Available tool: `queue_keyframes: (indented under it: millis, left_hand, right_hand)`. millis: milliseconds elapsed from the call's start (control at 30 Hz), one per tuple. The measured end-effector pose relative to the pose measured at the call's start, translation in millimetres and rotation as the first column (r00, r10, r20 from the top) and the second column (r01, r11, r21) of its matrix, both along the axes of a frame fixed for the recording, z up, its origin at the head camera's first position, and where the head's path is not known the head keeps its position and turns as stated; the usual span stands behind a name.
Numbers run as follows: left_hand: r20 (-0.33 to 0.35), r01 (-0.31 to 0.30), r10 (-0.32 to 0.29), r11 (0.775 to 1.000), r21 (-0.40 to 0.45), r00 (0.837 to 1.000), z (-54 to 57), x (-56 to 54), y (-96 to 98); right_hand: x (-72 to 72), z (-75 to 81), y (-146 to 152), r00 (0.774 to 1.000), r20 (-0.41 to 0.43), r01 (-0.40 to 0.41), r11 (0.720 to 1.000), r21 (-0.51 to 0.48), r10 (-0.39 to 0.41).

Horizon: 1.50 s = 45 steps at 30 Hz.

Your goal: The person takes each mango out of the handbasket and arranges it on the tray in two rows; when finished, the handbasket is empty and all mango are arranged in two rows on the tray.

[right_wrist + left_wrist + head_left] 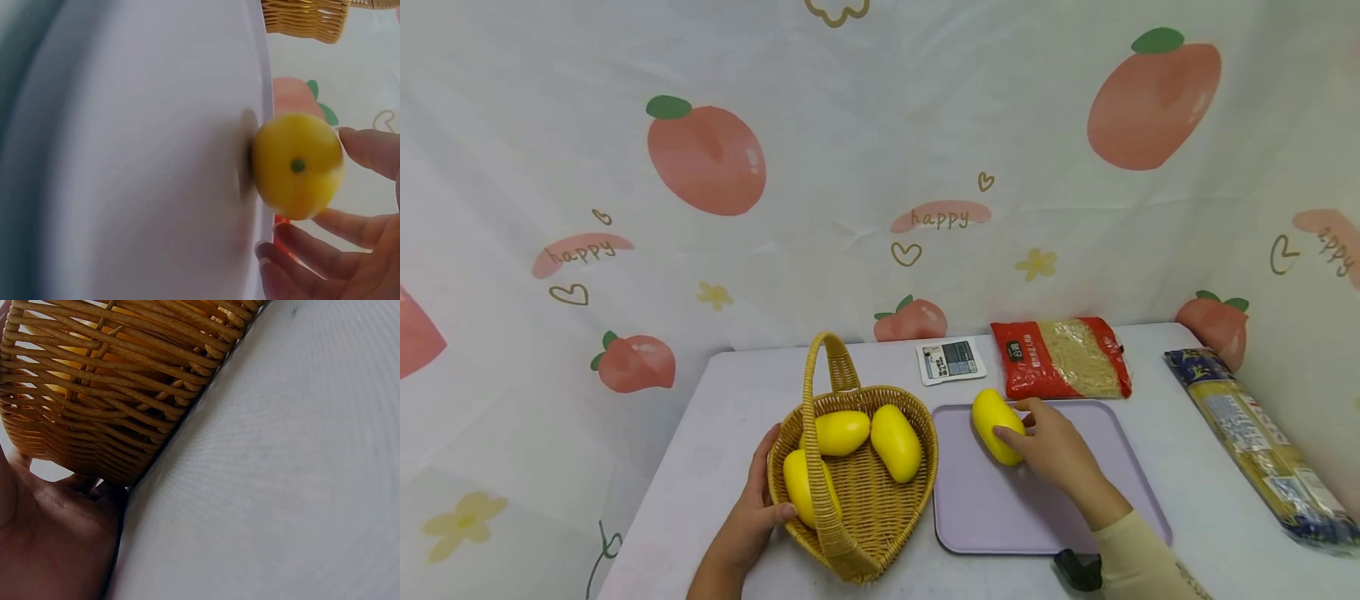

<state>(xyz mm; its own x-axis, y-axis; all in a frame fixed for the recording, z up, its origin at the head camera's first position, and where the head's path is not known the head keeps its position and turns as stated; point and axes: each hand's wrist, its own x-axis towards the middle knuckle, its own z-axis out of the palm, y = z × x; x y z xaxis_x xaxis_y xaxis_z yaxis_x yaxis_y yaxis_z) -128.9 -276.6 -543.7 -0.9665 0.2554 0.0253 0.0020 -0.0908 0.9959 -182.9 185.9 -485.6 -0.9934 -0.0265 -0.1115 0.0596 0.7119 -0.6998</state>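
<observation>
A yellow mango (997, 427) with a green stem dot is at the upper left part of a lilac tray (992, 525). My right hand (1057, 443) pinches it from the right, and in the right wrist view the thumb and a finger touch opposite sides of the mango (299, 167). My left hand (751, 510) grips the left side of a heart-shaped wicker basket (880, 537), thumb over the rim and fingers along the outer wall. Three more mangoes lie inside: one on the left (800, 486), one at the back (841, 433) and one on the right (897, 443).
Behind the tray lie a red bag of pale dry food (1067, 358) and a small white labelled packet (951, 361). A long clear pack of noodles (1255, 446) runs along the right table edge. By the tray's front edge is a black object (1078, 571). A printed curtain hangs behind the table.
</observation>
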Motion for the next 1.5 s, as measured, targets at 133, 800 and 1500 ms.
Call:
queue_keyframes:
  millis: [133, 800, 1500]
  left_hand:
    - [0.0, -0.001, 0.001, 1.0, 0.002, 1.0, 0.1, 0.2, -0.2]
    - [-0.004, 0.002, -0.002, 1.0, -0.005, 1.0, 0.1, 0.1, -0.1]
    - [-0.008, 0.006, -0.006, 1.0, -0.002, 1.0, -0.9, -0.7, -0.5]
  right_hand:
    - [0.3, 1.1, 1, 1.0, -0.001, -0.004, 1.0, -0.005, 0.004]
    - [10.8, 31.6, 11, 0.951, -0.3, -0.128, 0.975, -0.181, 0.07]
    - [30.3, 67.3, 0, 0.829, -0.468, -0.528, 0.703, -0.476, 0.306]
